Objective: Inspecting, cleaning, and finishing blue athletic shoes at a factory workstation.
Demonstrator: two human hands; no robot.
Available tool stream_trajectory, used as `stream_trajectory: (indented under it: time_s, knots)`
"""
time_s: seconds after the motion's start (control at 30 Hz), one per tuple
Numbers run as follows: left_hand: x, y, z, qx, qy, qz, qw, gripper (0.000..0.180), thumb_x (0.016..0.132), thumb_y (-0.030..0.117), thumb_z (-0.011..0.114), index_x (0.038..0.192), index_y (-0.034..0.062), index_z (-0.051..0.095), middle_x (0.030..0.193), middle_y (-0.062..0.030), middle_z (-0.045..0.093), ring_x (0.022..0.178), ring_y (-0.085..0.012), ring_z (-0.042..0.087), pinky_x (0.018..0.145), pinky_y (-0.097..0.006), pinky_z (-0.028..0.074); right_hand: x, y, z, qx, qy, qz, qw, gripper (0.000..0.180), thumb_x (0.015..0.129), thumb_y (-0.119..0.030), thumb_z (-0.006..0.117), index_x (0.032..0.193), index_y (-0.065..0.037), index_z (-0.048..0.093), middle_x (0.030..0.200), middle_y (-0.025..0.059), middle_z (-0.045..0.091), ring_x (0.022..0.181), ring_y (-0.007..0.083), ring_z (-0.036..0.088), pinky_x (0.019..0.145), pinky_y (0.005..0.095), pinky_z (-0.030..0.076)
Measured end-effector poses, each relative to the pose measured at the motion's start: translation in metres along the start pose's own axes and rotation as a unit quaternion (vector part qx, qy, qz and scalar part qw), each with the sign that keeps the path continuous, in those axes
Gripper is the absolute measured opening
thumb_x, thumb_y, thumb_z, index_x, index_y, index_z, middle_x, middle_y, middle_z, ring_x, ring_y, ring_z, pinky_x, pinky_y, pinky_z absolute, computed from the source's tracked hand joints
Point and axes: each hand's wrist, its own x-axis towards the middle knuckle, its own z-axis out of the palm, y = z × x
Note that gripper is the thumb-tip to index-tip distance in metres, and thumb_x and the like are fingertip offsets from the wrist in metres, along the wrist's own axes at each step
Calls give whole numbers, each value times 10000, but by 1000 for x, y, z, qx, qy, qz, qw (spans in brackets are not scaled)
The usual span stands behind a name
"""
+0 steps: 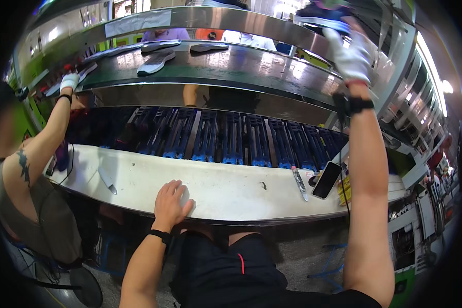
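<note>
A dark shoe [323, 19] with a pale sole is up at the far right, above the far belt and close to a raised metal ledge [272, 24]; motion blur softens its outline. The right hand [351, 56], in a white glove, is raised to it at the end of an outstretched arm, its fingers bent around the shoe's right end, though the blur hides exactly how they sit. A dark watch [358, 105] circles that wrist.

The bare left hand [172, 203] lies palm down near the front edge of the white surface [226, 192], its fingers extended, slightly spread and holding nothing; a black band [160, 235] is on the wrist.

On the right of the surface, a phone [327, 180] lies tilted beside a slim pen-like item [299, 183], with something yellow [345, 191] just right of the phone. On the left lies a narrow, pale curved strip [107, 180]. Beyond the surface stretches a row of blue slats [205, 138]. Farther still, the dark green belt [272, 65] carries several shoe soles [156, 62]. At the far left, a co-worker's white-gloved hand [70, 81] reaches to the belt beside more soles.
</note>
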Motion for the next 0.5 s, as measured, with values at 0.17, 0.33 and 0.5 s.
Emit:
stream_trajectory:
  time_s: [0.17,0.33,0.5]
  knots:
    - [-9,-11,8,17,74,29,997,421,868,313,792,1197,51,786,1361,-163,740,1326,-382,662,1148,-504,517,-57,-20,68,-5,-403,1,915,603,964,-627,687,1311,-144,790,1200,234,791,1170,410,747,1081,478,562]
    - [2,-8,9,-5,140,105,985,268,823,233,787,1025,57,793,1178,-128,799,1120,-358,769,974,-454,621,-137,-4,101,-85,-480,121,865,779,955,-666,626,1449,-68,705,1427,265,715,1336,419,679,1177,483,504]
    - [-11,-10,4,10,154,108,982,226,821,210,759,978,48,779,1152,-133,800,1102,-355,777,963,-452,626,-124,-24,103,-46,-472,212,855,833,881,-656,686,1438,-37,709,1431,268,713,1329,415,688,1158,463,528]
